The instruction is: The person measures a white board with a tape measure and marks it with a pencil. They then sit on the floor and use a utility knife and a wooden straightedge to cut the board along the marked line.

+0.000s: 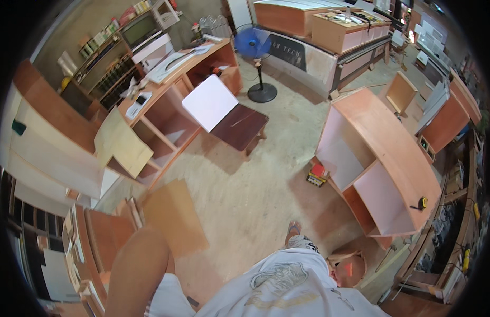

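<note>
Neither of my hands shows in this view. At the lower left a bare bent limb of mine, apparently my left arm at the elbow, comes up beside my white shirt; where its hand lies is hidden. Nearest to it are a stack of wooden boards and a thin brown sheet flat on the floor. On my right stands an unfinished wooden cabinet with open compartments, and a yellow and black tape measure rests on its top. My sandalled foot is on the floor ahead.
A chair with a white board against it stands ahead, beside a wooden desk. Behind it is a blue standing fan. A red and yellow box sits by the cabinet's foot. A long counter lines the back.
</note>
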The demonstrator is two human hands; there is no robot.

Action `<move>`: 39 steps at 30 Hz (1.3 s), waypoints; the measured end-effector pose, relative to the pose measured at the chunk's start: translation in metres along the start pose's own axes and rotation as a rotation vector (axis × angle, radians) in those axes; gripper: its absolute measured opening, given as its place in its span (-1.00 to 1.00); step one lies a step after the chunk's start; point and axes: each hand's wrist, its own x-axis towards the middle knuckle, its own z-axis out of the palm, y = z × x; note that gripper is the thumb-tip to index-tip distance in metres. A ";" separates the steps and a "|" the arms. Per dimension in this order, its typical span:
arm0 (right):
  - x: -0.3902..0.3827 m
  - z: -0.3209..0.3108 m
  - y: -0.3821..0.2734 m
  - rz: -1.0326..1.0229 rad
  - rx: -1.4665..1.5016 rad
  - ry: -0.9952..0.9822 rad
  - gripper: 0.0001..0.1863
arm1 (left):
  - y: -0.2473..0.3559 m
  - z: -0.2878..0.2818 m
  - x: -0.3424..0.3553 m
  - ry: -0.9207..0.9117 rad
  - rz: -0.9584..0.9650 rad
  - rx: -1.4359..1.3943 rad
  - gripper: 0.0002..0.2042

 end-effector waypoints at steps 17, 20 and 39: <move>0.059 0.417 -0.658 -0.929 -0.963 -0.141 -0.62 | -0.443 0.031 -0.089 -0.033 -0.165 0.053 -0.75; 0.044 0.461 -0.670 -0.872 -1.110 -0.357 -0.65 | -0.527 0.019 -0.093 -0.043 -0.187 0.023 -0.75; 0.201 0.572 -1.379 -1.387 -0.444 0.040 -0.82 | -1.040 0.209 -0.176 -0.106 -0.263 0.226 -0.72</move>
